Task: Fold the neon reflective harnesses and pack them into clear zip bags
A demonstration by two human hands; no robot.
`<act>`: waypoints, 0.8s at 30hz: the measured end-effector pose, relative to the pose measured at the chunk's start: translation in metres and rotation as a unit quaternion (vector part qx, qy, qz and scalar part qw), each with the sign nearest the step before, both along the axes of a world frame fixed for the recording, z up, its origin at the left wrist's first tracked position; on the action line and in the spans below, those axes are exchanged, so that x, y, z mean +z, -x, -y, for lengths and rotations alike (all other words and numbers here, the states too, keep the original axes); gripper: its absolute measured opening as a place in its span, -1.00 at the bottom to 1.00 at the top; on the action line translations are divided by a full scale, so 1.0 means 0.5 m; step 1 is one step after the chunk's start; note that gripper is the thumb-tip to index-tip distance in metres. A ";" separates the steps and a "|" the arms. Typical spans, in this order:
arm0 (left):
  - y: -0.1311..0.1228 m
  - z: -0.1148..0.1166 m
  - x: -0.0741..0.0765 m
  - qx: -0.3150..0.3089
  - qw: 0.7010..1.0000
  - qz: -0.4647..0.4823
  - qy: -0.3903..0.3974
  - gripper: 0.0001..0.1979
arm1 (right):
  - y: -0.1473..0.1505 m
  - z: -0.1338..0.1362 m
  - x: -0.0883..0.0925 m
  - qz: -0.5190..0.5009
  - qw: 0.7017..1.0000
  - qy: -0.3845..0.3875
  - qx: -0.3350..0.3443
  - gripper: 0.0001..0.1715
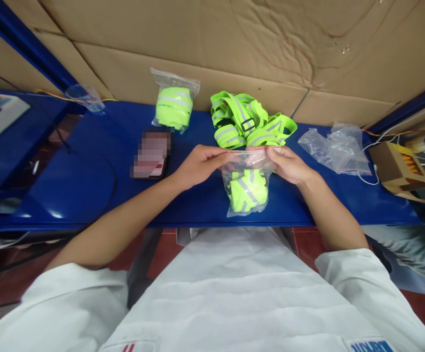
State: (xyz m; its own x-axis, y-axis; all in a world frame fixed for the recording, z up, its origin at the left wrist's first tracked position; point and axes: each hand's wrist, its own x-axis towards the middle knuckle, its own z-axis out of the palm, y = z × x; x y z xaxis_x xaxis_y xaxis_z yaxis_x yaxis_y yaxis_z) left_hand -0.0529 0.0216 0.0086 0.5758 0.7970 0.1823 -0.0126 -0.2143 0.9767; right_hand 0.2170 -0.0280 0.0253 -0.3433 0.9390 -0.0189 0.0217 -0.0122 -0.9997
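Note:
Between my two hands is a clear zip bag [230, 171] with a folded neon-yellow reflective strap [249, 190] inside it. My left hand [208, 164] pinches the left end of the bag's top edge, and my right hand [287, 164] pinches the right end. The bag's mouth lies toward the far side, its bottom toward me. Just beyond my hands sits a loose heap of neon-yellow reflective straps [234, 112] with a black buckle [248, 125]. Farther left, another zip bag [176, 77] holds a rolled strap [175, 107] and stands against the cardboard.
A phone [152, 154] lies on the blue table [88, 171], left of my hands. Empty clear bags [339, 149] and an open cardboard box [399, 168] are at the right. A clear plastic cup [88, 99] lies at the back left. Cardboard [183, 39] walls the back.

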 end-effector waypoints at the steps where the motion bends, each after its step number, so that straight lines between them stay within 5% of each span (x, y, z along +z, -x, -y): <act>1: 0.001 -0.001 -0.002 0.014 0.999 -0.012 -0.029 -0.48 | 0.001 0.001 0.001 0.005 1.000 0.000 -0.006 -0.27; 6: 0.012 0.005 0.009 0.050 0.986 -0.047 -0.150 -0.47 | 0.008 -0.001 -0.002 0.022 0.999 -0.019 -0.035 -0.02; 9: 0.012 -0.002 0.014 0.108 0.982 -0.013 -0.152 -0.48 | 0.007 -0.016 -0.011 0.068 0.983 -0.132 -0.104 0.01; 11: 0.011 -0.021 0.008 0.186 0.971 0.053 -0.138 -0.49 | 0.004 -0.032 -0.009 0.171 0.936 -0.259 -0.169 -0.12; 14: 0.017 -0.072 -0.005 0.316 0.921 0.194 -0.116 -0.48 | 0.013 -0.069 0.008 0.379 0.818 -0.392 -0.183 -0.18; 18: 0.043 -0.142 -0.011 0.403 0.864 0.281 -0.108 -0.48 | 0.088 -0.148 0.032 0.562 0.723 -0.399 -0.052 -0.29; 22: 0.066 -0.189 -0.003 0.439 0.860 0.211 -0.150 -0.35 | 0.191 -0.242 0.021 0.641 0.657 -0.396 0.005 -0.26; 24: 0.067 -0.214 0.002 0.432 0.873 0.183 -0.132 -0.24 | 0.216 -0.278 0.004 0.671 0.653 -0.352 -0.003 -0.26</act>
